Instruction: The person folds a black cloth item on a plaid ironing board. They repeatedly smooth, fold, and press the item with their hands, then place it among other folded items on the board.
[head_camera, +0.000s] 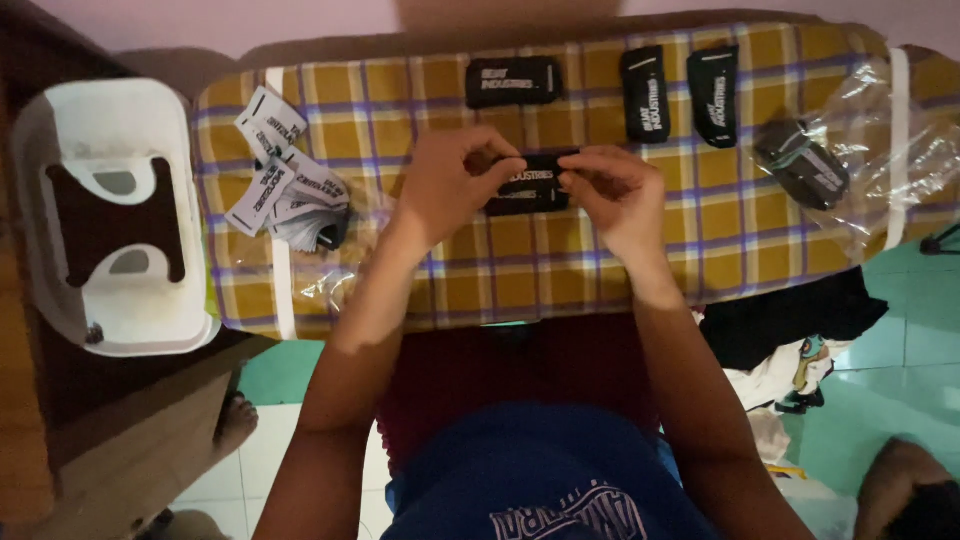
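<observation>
Both hands meet over the middle of the padded board (300, 300), which is covered in yellow cloth checked with purple and white lines. Left hand (445, 185) and right hand (615, 190) each pinch one end of a black rectangular label (525, 185) with white lettering, fingers curled, thumbs on top. The label looks thin and flexible, with rounded corners, and is held just above the cloth.

Along the far edge of the board lie three more black labels: one (512, 81) lying flat lengthwise, two (645, 93) (712, 93) turned on end side by side. Near the right end a crinkled clear plastic bag (880, 150) holds a dark bundle (800, 163); the count inside cannot be told. Near the left end sits a loose heap of white tags (285, 185) with black print, partly on another clear film; the number is too jumbled to count.

Bare cloth shows along the near edge and between the hands and the white heap. Off the board's left end stands a white plastic stool (110, 210) with a cut-out top. Dark cloth (790, 320) hangs below the near right edge, above a green tiled floor (890, 400).
</observation>
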